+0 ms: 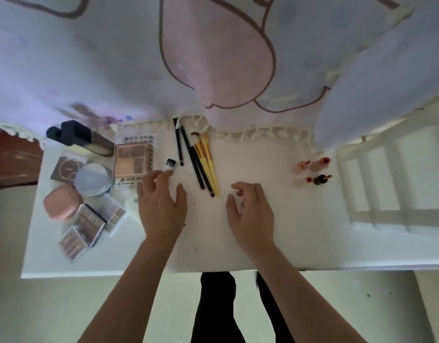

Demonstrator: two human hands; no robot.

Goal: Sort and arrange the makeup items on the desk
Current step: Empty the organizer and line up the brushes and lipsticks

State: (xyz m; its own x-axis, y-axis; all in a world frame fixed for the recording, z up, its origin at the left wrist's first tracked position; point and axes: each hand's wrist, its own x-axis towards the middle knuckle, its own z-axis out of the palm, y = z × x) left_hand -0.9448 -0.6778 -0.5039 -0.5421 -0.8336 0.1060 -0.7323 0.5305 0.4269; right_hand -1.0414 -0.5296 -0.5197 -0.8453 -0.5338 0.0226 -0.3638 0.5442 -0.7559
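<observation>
My left hand (161, 206) lies over the white desk (300, 231) with its fingers stretched forward; the fingertips touch the near end of a small white tube with a black cap (169, 164). My right hand (250, 214) hovers beside it, fingers loosely curled and holding nothing. Between and beyond the hands lie two dark pencils (179, 147) and a bundle of yellow-handled brushes (208, 164). Left of the tube sits an open eyeshadow palette (133, 160), a round silver compact (93, 179), a pink compact (62, 203) and clear-cased palettes (90, 221).
A dark rectangular bottle (80, 138) lies at the back left. Several small orange and dark bottles (312, 172) stand at the right. A printed fabric (213, 58) hangs along the back edge, and a white railing (386, 194) runs past the desk's right side.
</observation>
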